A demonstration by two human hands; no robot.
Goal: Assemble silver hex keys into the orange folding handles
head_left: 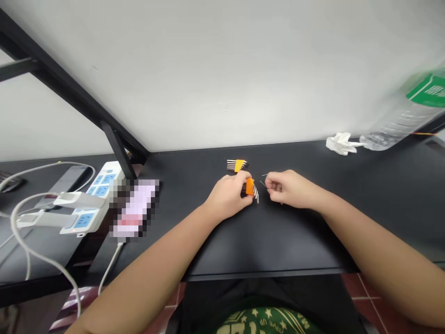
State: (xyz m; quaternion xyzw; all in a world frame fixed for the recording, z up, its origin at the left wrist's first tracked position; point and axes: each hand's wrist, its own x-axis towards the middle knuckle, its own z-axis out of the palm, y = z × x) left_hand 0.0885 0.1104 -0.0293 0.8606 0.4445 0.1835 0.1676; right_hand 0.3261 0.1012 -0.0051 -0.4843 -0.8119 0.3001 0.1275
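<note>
My left hand [227, 195] grips an orange holder of hex keys [250, 186] between thumb and fingers, just above the black desk. The bent silver ends of several keys fan out from its right side. To the right, my right hand [283, 188] is closed in a pinch around a thin metal hex key [263, 184], whose slim end points left toward the holder, a small gap apart. Behind my left hand, a second orange holder [239, 165] full of hex keys lies on the desk.
A crumpled white tissue [342, 144] and a clear plastic bottle with a green label [396, 120] are at the back right. On the left lie a blurred-out phone [137, 208] on a cable and a white power strip [92, 199]. A black metal frame [116, 146] rises there.
</note>
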